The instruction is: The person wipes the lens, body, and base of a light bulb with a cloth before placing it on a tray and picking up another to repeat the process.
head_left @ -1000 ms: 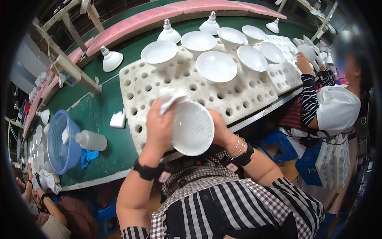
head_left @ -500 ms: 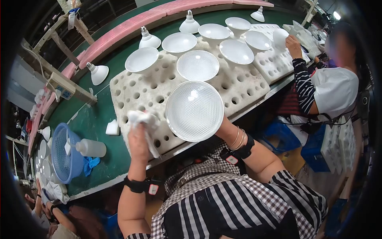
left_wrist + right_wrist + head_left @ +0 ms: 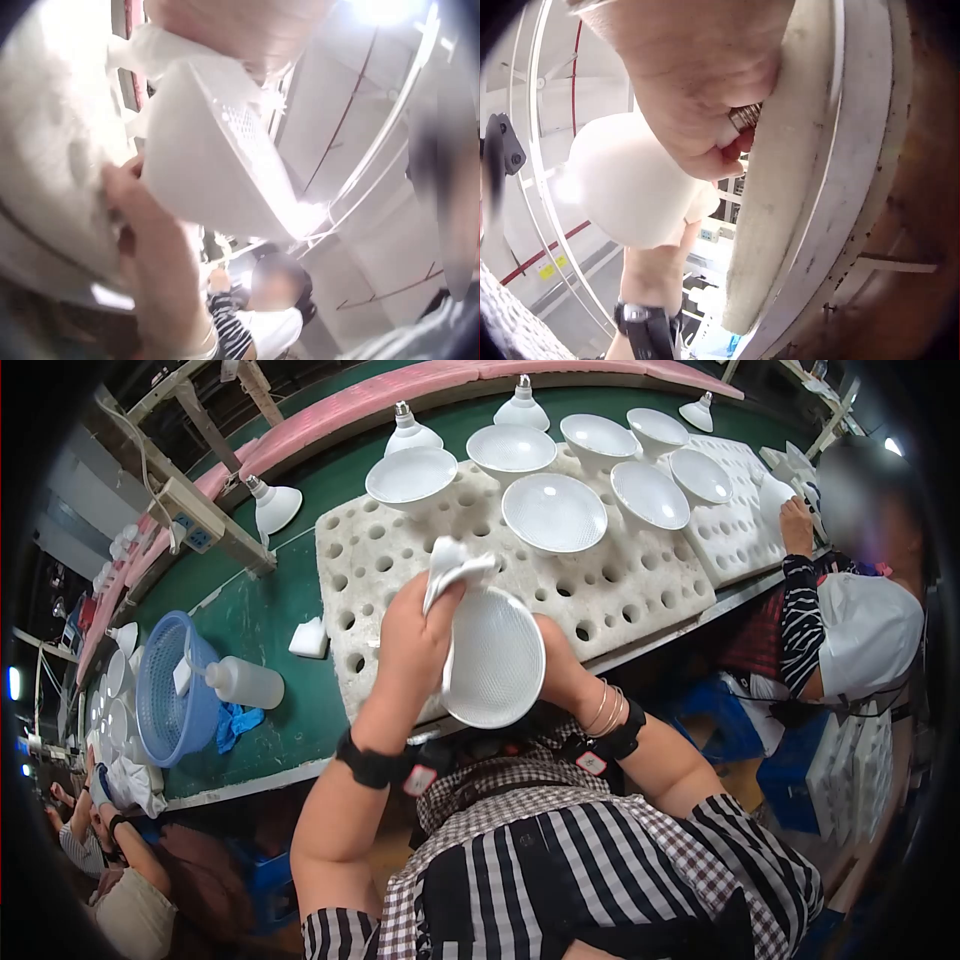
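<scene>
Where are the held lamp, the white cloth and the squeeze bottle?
held lamp [image 3: 497,660], head view, middle of its ribbed lens face.
white cloth [image 3: 450,565], head view, bunched end sticking up above the lamp's rim.
squeeze bottle [image 3: 250,683], head view, middle of its pale body.

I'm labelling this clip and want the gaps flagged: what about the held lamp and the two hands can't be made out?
1. Head view: the lamp hides most of the right hand; its fingers do not show.
2. Head view: the cloth and left hand cover the lamp's left rim.
3. Right wrist view: the palm nearly buries the screw base.
4. Left wrist view: blur and glare wash out the lamp's face.
</scene>
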`<action>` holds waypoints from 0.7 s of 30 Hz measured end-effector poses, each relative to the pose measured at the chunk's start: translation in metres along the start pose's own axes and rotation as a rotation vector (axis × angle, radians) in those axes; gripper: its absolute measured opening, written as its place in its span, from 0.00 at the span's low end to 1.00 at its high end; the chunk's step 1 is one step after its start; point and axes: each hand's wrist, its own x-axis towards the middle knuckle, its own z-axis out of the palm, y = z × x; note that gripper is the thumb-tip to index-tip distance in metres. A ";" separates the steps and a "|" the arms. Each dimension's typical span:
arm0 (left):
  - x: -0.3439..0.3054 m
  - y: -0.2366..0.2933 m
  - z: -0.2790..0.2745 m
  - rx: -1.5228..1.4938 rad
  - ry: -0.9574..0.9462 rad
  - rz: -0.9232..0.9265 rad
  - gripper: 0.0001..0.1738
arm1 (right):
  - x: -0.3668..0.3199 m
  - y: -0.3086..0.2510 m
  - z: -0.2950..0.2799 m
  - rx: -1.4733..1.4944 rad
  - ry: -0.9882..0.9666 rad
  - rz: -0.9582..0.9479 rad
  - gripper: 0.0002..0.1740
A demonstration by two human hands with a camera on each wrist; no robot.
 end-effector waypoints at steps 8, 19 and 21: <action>-0.051 0.057 -0.001 0.351 -0.177 0.559 0.30 | -0.017 0.010 0.003 0.908 0.002 0.543 0.23; -0.021 -0.041 -0.038 0.571 0.147 0.170 0.28 | -0.023 0.039 0.003 1.171 -0.062 0.588 0.31; -0.024 -0.034 -0.041 0.738 0.286 0.171 0.29 | -0.024 0.041 0.004 1.090 -0.034 0.582 0.32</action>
